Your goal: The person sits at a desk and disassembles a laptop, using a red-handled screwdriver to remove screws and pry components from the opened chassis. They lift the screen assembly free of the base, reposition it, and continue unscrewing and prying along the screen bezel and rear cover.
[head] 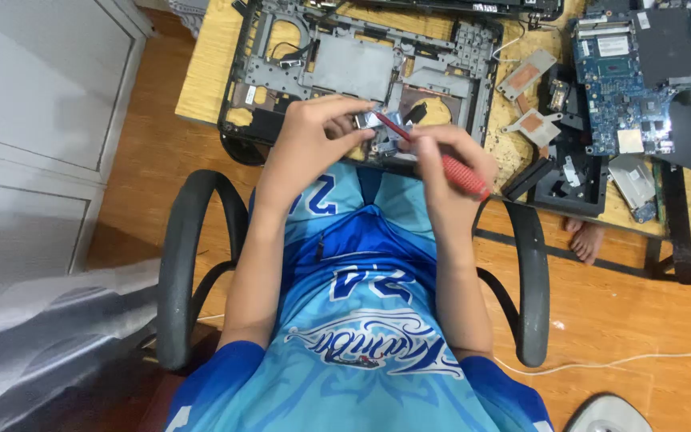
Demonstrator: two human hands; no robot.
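Note:
My left hand [309,136] pinches a small silver metal part [379,122] between thumb and fingers, just above the near edge of an opened laptop base [345,64]. My right hand [445,160] grips a red-handled screwdriver [461,176], its tip resting on the silver part. Both hands hover over my lap, in front of the wooden table [201,72]. The part is partly hidden by my fingers.
A blue circuit board [641,72] lies at the table's right, with copper-padded heat-sink pieces [531,100] and a black tray [573,180] beside it. Black chair armrests [185,256] flank me. A white cabinet [33,120] stands left. A bare foot [587,240] and a white cable [641,360] are on the floor.

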